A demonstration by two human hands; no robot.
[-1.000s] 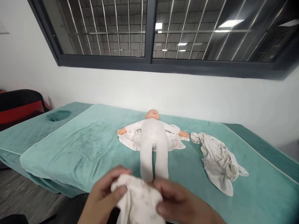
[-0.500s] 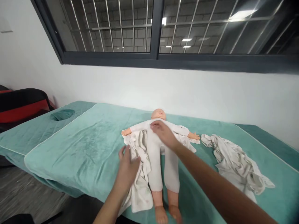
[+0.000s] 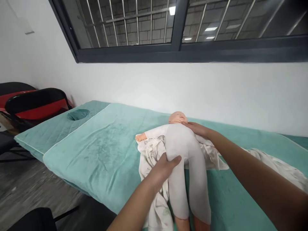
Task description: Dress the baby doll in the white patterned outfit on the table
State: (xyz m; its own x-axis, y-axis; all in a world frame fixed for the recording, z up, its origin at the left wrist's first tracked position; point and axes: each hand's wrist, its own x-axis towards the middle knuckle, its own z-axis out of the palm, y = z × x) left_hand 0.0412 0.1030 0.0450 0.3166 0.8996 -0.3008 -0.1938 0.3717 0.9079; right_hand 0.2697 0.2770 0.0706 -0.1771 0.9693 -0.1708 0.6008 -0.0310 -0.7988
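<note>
In the head view, grasps the baby doll [image 3: 179, 141] by the hip with the left hand [image 3: 166, 166], thumb over the front. Lays the right hand [image 3: 199, 129] across the doll's shoulder, just below the head; cannot make out any grip there. Has the doll face up on the green-covered massage table [image 3: 101, 150], over a printed white garment [image 3: 146, 157], with a crumpled white cloth [image 3: 276, 163] at far right.

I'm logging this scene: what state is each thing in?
Doll, lying face up
Left hand, on the doll's hip
Right hand, at the doll's neck and shoulder
Patterned cloth, rumpled beside the doll
Far-right cloth, crumpled, partly hidden
Teal cover, spread, lightly wrinkled
</note>
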